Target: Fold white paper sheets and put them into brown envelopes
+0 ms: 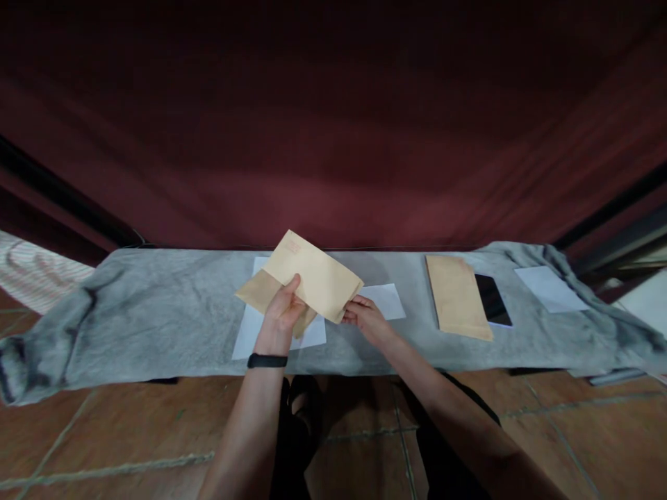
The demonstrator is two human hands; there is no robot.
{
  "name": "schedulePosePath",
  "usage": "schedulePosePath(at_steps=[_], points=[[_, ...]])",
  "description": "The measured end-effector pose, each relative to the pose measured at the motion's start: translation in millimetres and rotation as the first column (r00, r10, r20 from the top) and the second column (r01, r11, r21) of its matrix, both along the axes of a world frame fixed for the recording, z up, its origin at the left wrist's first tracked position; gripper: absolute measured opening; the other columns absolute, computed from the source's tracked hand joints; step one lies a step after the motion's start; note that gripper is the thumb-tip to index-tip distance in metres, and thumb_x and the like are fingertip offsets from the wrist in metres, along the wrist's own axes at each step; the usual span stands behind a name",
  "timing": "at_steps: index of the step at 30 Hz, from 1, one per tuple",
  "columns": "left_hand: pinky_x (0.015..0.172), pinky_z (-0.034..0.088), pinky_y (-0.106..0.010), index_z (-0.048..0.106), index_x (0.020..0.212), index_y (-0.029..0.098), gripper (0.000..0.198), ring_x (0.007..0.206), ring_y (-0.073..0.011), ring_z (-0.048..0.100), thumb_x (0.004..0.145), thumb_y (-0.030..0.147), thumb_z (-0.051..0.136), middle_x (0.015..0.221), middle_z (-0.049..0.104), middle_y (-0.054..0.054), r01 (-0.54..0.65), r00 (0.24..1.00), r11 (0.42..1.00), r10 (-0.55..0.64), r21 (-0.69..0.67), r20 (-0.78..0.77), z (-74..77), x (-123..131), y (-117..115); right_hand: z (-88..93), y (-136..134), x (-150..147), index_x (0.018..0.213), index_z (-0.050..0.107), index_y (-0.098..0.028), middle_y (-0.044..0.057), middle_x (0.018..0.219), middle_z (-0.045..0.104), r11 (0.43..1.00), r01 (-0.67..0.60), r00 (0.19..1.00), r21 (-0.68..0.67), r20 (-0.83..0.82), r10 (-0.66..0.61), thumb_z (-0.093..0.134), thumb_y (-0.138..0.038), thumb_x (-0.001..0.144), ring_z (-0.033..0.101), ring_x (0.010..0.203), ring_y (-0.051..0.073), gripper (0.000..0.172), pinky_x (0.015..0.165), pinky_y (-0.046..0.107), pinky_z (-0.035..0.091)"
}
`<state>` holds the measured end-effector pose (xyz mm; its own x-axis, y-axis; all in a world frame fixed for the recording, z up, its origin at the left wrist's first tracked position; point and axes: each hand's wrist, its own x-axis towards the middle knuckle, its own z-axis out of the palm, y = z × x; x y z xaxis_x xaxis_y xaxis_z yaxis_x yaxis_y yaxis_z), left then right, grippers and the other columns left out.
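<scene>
From the head camera, I record a pale tan envelope (pixel 317 271) raised over the middle of the counter (pixel 171 298), tilted, one corner pointing away from the person. It bears a faint reddish printed mark near that far corner. A darker tan piece of paper (pixel 259 290) shows beneath it; I cannot tell whether this is a flap or a separate item. The left hand (pixel 284 307) is clamped on the envelope, thumb on top; the right hand (pixel 362 312) has its fingers closed at the near right corner.

I note a large white sheet (pixel 313 338) below, partly hidden by the left hand and the papers. A smaller white paper (pixel 386 301) lies beyond the right hand. Further right are brown envelopes (pixel 458 298), a dark-screened device (pixel 492 300) directly beside them, and another white sheet (pixel 552 289). Grey cloth covers the counter.
</scene>
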<state>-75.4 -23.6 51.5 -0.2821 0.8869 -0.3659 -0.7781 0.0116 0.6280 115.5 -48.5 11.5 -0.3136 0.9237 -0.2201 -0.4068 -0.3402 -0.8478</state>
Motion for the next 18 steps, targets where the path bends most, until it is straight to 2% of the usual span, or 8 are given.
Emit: schedulePosePath(at_steps=[4,7,10,12,14,15,16,18], points=[[0.096,0.062,-0.033,0.069,0.121,0.019,0.034,0.112,-0.0200,0.073,0.089,0.009,0.070,0.114,0.079,-0.007,0.087,0.995,0.996,-0.089,-0.031,-0.052,-2.4,31,-2,4.8,8,22,0.090,0.070,-0.022,0.000,0.076,0.076,0.999,0.036,0.997,0.038,0.069,-0.038,0.079,-0.043,0.064,0.072,0.070,0.020,0.035,0.065,0.030,0.057],[0.094,0.062,-0.034,0.070,0.117,0.020,0.034,0.116,-0.0224,0.072,0.084,0.015,0.078,0.113,0.079,-0.006,0.117,0.982,0.993,-0.116,-0.007,-0.152,-2.9,47,-5,2.4,19,35,0.082,0.069,-0.022,0.001,0.074,0.075,0.989,0.080,0.974,0.121,0.202,-0.104,0.070,-0.039,0.065,0.072,0.074,0.022,0.025,0.067,0.031,0.056],[0.094,0.061,-0.035,0.071,0.111,0.020,0.032,0.118,-0.0226,0.070,0.081,0.021,0.081,0.113,0.079,-0.007,0.158,0.969,0.986,-0.145,0.054,-0.200,-2.6,55,-8,-2.0,32,49,0.074,0.067,-0.023,0.000,0.072,0.072,0.940,0.192,0.890,0.281,0.354,-0.287,0.062,-0.034,0.068,0.068,0.076,0.020,0.014,0.069,0.029,0.054],[0.093,0.060,-0.035,0.071,0.108,0.020,0.032,0.113,-0.0216,0.071,0.079,0.025,0.083,0.113,0.078,-0.007,0.189,0.963,0.979,-0.170,0.071,-0.209,-3.4,56,-9,-3.7,38,59,0.075,0.067,-0.023,-0.001,0.072,0.070,0.905,0.239,0.826,0.353,0.417,-0.380,0.056,-0.033,0.072,0.064,0.072,0.018,0.015,0.066,0.028,0.051],[0.088,0.060,-0.034,0.072,0.101,0.019,0.030,0.102,-0.0204,0.074,0.077,0.031,0.085,0.107,0.079,-0.007,0.243,0.938,0.970,-0.228,0.025,-0.261,-5.6,56,-11,-3.0,43,70,0.080,0.067,-0.023,-0.001,0.074,0.068,0.885,0.240,0.797,0.399,0.439,-0.415,0.052,-0.034,0.074,0.060,0.068,0.017,0.020,0.063,0.026,0.048],[0.083,0.060,-0.033,0.072,0.095,0.018,0.029,0.094,-0.0203,0.074,0.077,0.037,0.085,0.100,0.079,-0.008,0.296,0.901,0.955,-0.289,-0.029,-0.324,-7.2,56,-13,-1.6,45,77,0.082,0.067,-0.023,-0.001,0.075,0.068,0.873,0.233,0.791,0.428,0.439,-0.426,0.050,-0.033,0.075,0.059,0.068,0.016,0.021,0.063,0.026,0.048],[0.077,0.060,-0.033,0.071,0.088,0.017,0.030,0.085,-0.0207,0.074,0.077,0.042,0.084,0.091,0.078,-0.008,0.361,0.833,0.928,-0.367,-0.095,-0.414,-8.8,57,-15,0.5,46,83,0.083,0.067,-0.023,-0.001,0.076,0.068,0.859,0.220,0.785,0.461,0.440,-0.437,0.049,-0.033,0.076,0.059,0.070,0.016,0.021,0.065,0.026,0.048],[0.069,0.058,-0.035,0.068,0.072,0.017,0.038,0.071,-0.0224,0.071,0.078,0.053,0.080,0.072,0.072,-0.008,0.431,0.601,0.879,-0.448,-0.203,-0.661,-10.9,62,-23,6.2,47,96,0.080,0.065,-0.023,-0.001,0.076,0.066,0.831,0.179,0.756,0.526,0.468,-0.458,0.049,-0.032,0.078,0.058,0.073,0.017,0.019,0.068,0.026,0.047]])
